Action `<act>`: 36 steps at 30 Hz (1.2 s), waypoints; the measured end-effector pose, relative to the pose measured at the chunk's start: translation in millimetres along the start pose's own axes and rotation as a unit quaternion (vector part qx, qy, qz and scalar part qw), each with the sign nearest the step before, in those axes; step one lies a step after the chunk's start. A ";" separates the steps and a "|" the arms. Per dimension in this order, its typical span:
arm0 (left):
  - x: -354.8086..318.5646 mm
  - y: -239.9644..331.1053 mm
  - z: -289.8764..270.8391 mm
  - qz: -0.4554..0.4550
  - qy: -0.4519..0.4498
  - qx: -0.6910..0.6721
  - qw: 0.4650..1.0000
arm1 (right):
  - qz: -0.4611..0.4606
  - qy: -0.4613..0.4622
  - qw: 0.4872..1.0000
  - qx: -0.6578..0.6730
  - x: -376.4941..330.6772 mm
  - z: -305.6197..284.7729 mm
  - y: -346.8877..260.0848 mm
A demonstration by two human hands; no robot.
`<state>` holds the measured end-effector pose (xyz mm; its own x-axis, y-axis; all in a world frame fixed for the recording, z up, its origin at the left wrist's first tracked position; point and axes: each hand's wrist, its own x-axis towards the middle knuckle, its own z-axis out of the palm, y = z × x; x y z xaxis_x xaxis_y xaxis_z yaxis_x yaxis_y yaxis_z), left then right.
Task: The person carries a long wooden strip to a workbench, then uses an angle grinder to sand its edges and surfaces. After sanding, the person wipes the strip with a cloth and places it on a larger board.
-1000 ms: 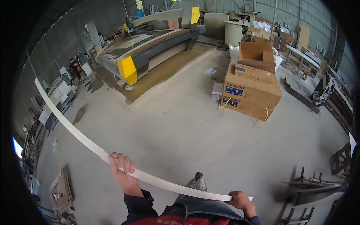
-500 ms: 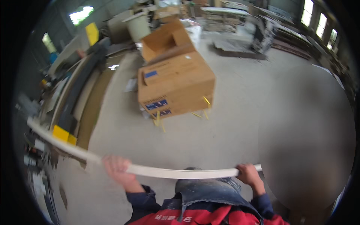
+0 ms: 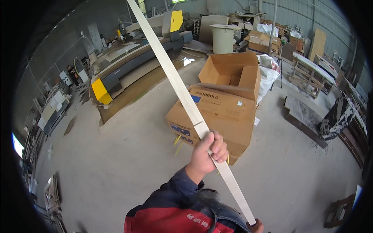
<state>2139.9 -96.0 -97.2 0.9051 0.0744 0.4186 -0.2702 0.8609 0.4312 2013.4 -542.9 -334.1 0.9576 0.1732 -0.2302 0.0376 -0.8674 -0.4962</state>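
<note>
A long, flat, pale strip [image 3: 172, 73] slants across the view, its far end up at the top edge and its near end low on the right. Whether it is wood or another material I cannot tell. A short dark line crosses it just above my left hand [image 3: 206, 153], whose fingers are wrapped round it below the middle. My right hand [image 3: 255, 226] is at the strip's near end, partly cut off by the lower edge; the fingers that show are curled against that end. Behind the strip stands a closed cardboard box [image 3: 221, 116].
An open cardboard box [image 3: 229, 72] adjoins the closed one, beside white sacks [image 3: 268, 77]. At left is a long grey machine with yellow ends [image 3: 101, 92]. Dark slabs [image 3: 305, 120] lie on the floor at right. A distant person [image 3: 73, 75] stands far left.
The strip has swung from nearly level to steeply slanted, its far end raised and pointing forward. My view has turned left. The blurred grey shape at right is out of view.
</note>
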 end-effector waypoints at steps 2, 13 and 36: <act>44.4 -39.8 14.9 0.009 0.001 -0.012 1.000 | 0.013 0.004 1.000 0.009 39.0 -42.9 32.2; 286.5 -344.5 -5.3 -0.023 -0.016 -0.066 0.997 | 0.093 0.044 0.995 0.000 251.8 -196.9 265.7; 640.3 -1041.8 304.0 -0.140 -0.241 -0.118 0.953 | 0.145 0.278 0.929 0.197 432.0 -575.1 755.9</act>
<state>2901.1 -1098.2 -35.3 0.6600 -0.3661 0.6560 0.0931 0.9064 0.4121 2619.8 -1392.1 -327.3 0.9145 -0.4043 0.0112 -0.2484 -0.5833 -0.7733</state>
